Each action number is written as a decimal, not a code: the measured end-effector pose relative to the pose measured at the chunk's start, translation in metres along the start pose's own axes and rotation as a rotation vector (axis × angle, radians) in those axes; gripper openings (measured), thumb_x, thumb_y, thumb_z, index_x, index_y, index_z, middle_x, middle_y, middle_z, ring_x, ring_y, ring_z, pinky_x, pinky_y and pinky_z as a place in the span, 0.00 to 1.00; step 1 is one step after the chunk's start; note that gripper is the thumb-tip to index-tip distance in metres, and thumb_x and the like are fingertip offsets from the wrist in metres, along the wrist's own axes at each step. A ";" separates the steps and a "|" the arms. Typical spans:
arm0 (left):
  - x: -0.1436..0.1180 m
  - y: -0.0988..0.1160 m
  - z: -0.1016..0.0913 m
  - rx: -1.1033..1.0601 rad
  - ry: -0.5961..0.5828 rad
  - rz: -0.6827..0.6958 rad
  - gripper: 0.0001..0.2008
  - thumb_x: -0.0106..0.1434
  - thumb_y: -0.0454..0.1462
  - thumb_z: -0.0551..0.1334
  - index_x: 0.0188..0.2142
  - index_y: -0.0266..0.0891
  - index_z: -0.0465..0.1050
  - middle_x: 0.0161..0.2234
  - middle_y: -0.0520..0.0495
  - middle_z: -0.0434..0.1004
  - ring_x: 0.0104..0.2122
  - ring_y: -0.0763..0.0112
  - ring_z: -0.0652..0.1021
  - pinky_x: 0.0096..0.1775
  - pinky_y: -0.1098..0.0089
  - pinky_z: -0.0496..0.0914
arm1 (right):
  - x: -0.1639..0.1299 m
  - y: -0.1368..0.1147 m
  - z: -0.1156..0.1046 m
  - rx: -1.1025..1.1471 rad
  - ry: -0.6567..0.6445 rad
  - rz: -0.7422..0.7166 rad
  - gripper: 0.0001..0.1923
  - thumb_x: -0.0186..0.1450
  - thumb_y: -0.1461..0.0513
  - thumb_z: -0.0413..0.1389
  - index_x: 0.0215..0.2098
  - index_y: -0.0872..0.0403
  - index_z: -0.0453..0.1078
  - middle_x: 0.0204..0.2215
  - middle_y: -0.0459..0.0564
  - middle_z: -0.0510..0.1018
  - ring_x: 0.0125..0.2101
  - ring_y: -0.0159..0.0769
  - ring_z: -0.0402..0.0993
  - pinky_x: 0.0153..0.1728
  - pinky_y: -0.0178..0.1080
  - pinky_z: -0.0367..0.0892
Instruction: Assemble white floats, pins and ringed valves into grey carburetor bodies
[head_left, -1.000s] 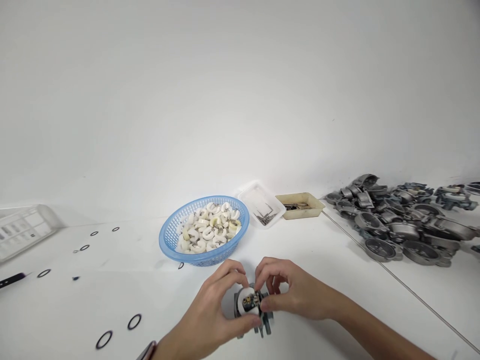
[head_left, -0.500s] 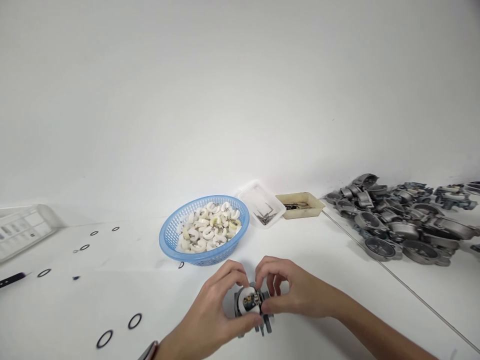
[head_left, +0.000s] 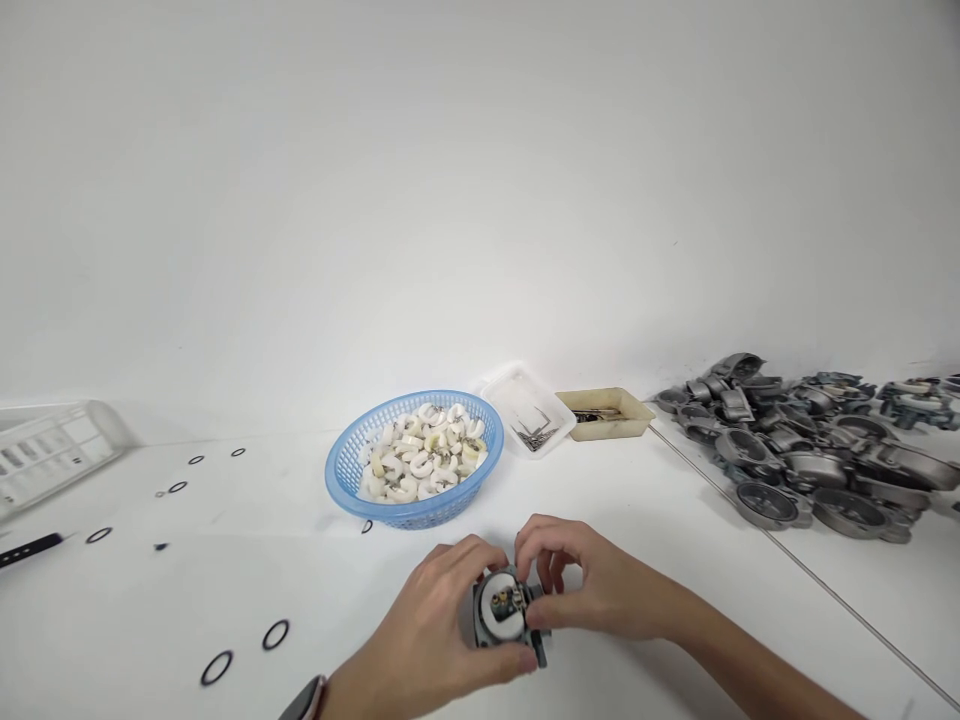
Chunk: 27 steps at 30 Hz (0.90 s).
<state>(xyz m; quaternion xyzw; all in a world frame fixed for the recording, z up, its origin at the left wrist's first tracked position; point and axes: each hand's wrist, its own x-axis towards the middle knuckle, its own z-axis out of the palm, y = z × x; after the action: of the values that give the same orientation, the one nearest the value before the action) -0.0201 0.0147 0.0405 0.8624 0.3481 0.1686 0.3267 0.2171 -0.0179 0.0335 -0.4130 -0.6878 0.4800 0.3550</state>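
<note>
A grey metal carburetor body [head_left: 487, 632] sits at the front middle with its open round side facing up. A white C-shaped float [head_left: 491, 600] lies in it, around small brass parts. My left hand [head_left: 442, 630] is wrapped round the body from the left, thumb along the near side and fingers on the far side. From the right, my right hand [head_left: 581, 580] has thumb and fingertips pinched at the float's hinge side. Whether a small pin is between those fingertips cannot be made out.
Behind my hands stands a blue basket [head_left: 341, 478] of white floats. Beside it are a white tray [head_left: 562, 410] with thin metal pins and a yellowish tray [head_left: 637, 415]. Metal bowls [head_left: 765, 505] are heaped at right; black rubber rings [head_left: 276, 634] and a white rack [head_left: 60, 455] lie left.
My left thumb has slid right along the carburetor's near side, and the float now shows more fully. My right hand keeps its pinch at the hinge side. The view has shifted slightly.
</note>
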 end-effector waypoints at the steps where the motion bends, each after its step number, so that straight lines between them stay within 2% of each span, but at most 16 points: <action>1: 0.000 0.000 0.001 0.006 0.002 0.016 0.20 0.54 0.42 0.76 0.43 0.47 0.72 0.40 0.54 0.75 0.41 0.61 0.74 0.46 0.64 0.66 | 0.000 0.000 0.000 0.002 -0.002 -0.002 0.11 0.58 0.60 0.72 0.38 0.51 0.79 0.45 0.48 0.75 0.35 0.34 0.73 0.40 0.39 0.71; 3: 0.001 0.001 0.001 0.018 -0.001 0.027 0.18 0.55 0.43 0.75 0.42 0.46 0.73 0.39 0.54 0.76 0.40 0.61 0.75 0.46 0.64 0.66 | 0.000 0.001 -0.001 0.007 -0.007 -0.001 0.11 0.58 0.60 0.72 0.38 0.51 0.79 0.45 0.48 0.75 0.34 0.34 0.72 0.39 0.39 0.71; 8: 0.000 0.004 0.001 0.056 -0.007 0.003 0.21 0.56 0.44 0.75 0.48 0.48 0.75 0.45 0.52 0.81 0.46 0.55 0.77 0.50 0.61 0.65 | 0.000 0.003 -0.002 0.012 -0.023 -0.017 0.14 0.57 0.57 0.74 0.38 0.50 0.79 0.46 0.48 0.75 0.34 0.34 0.72 0.39 0.38 0.70; 15: 0.000 0.007 -0.001 0.093 -0.031 0.075 0.19 0.58 0.42 0.74 0.48 0.48 0.76 0.41 0.55 0.82 0.41 0.59 0.78 0.44 0.65 0.65 | 0.000 0.003 0.001 -0.008 -0.013 -0.033 0.14 0.56 0.59 0.74 0.38 0.50 0.78 0.45 0.47 0.74 0.37 0.35 0.71 0.41 0.39 0.68; 21: 0.000 0.004 0.001 0.121 -0.003 0.119 0.21 0.58 0.40 0.75 0.49 0.50 0.73 0.42 0.58 0.81 0.40 0.62 0.78 0.43 0.66 0.64 | 0.000 0.004 0.004 -0.093 0.028 -0.048 0.19 0.52 0.64 0.71 0.40 0.49 0.74 0.43 0.45 0.72 0.37 0.36 0.69 0.40 0.38 0.67; 27: -0.001 -0.001 0.002 0.182 -0.010 0.131 0.20 0.59 0.40 0.74 0.49 0.47 0.72 0.41 0.55 0.80 0.40 0.60 0.77 0.43 0.65 0.64 | -0.001 -0.001 0.009 -0.151 0.092 -0.050 0.18 0.54 0.66 0.66 0.42 0.48 0.71 0.41 0.43 0.71 0.35 0.35 0.67 0.38 0.38 0.65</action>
<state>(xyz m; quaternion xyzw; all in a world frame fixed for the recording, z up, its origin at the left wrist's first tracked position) -0.0201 0.0135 0.0382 0.9101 0.3032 0.1533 0.2372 0.2097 -0.0226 0.0317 -0.4427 -0.7152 0.3983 0.3660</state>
